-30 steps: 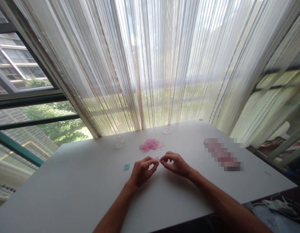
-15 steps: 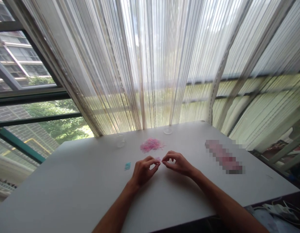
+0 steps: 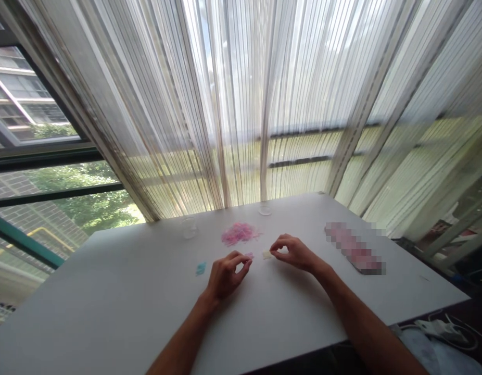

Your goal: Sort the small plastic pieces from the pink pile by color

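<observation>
- Pink scrap and pale yellow square now sit apart: our hands, fingertips together a moment ago, have drawn back with a small gap between them.
- Our left hand is curled, thumb and forefinger almost closed, with the scrap at its fingertips; it is too small to tell whether pinched or only touching.
- Our right hand is curled in a loose ring, the square just beyond its fingertips, towards the left hand; we cannot tell whether it is held.
- Ahead of the left hand lies a heap of fine pink loops, with a clear cup farther on.
- Beside the left hand, a small blue piece rests on the white worktop.
- Beyond the right hand lies a pixelated strip.
</observation>
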The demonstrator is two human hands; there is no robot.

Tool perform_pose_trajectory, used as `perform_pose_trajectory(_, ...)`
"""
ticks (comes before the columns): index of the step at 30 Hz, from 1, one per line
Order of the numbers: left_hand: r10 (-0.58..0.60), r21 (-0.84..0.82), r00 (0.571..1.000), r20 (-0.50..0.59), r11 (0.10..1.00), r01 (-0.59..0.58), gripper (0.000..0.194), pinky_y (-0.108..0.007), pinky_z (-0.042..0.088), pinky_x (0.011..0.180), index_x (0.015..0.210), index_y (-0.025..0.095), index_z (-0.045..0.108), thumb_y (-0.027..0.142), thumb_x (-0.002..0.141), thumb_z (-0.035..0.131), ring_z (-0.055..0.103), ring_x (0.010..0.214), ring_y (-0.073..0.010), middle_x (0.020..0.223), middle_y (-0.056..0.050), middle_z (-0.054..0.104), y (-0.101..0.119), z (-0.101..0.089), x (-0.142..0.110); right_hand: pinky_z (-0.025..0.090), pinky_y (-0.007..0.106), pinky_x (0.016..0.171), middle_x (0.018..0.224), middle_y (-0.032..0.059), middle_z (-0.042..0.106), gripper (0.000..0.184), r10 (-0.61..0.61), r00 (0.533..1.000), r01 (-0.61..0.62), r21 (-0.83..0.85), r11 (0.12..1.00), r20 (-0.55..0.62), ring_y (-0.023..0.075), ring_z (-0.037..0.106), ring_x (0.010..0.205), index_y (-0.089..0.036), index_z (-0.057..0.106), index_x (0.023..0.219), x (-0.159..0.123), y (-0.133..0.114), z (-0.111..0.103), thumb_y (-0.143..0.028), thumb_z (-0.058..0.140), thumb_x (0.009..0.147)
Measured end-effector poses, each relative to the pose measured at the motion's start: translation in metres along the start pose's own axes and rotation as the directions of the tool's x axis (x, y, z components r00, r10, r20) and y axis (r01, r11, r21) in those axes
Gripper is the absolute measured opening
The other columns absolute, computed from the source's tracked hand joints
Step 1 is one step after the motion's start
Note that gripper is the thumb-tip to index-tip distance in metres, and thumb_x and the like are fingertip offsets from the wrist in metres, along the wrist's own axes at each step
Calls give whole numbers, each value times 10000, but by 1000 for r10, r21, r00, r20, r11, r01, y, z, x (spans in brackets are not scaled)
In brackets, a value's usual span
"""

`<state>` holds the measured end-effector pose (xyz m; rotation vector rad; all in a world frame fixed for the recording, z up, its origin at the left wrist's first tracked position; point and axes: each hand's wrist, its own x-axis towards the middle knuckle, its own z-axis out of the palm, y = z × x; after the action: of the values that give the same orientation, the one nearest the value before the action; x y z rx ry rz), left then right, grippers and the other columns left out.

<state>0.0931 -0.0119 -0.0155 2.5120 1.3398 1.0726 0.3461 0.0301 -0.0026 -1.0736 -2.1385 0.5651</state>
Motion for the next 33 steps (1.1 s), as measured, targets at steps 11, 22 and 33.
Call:
perform_pose_trajectory(11, 2, 20, 1000, 31, 1000, -3, 198, -181, 437, 582, 884, 219, 731, 290, 914, 549, 583, 582, -76, 858, -8, 712, 2, 3, 0, 499, 285, 703, 770, 30, 651, 76, 24, 996, -19, -60, 998, 87, 160, 605, 731, -206, 732, 804, 0, 7, 5, -197, 657, 796)
perform_pose_trajectory(22, 3, 0, 995, 96, 1000, -3, 188, -204, 471, 661, 881, 228, 732, 299, 913, 561, 669, 723, -118, 869, -4, 720, 2, 7, 0, 474, 397, 941, 1078, 98, 608, 525, -47, 996, 54, -95, 994, 71, 232, 551, 1007, -216, 660, 1166, 0, 16, 18, -479, 761, 723)
perform_pose_trajectory(33, -18, 6, 998, 56, 1000, 18, 239, -194, 425, 600, 868, 213, 732, 324, 925, 527, 580, 602, -84, 848, -16, 707, -3, 2, 1, 460, 355, 946, 1007, 69, 626, 261, -23, 991, 32, -73, 997, 129, 223, 555, 998, -266, 727, 1048, 4, 16, 18, -408, 652, 842)
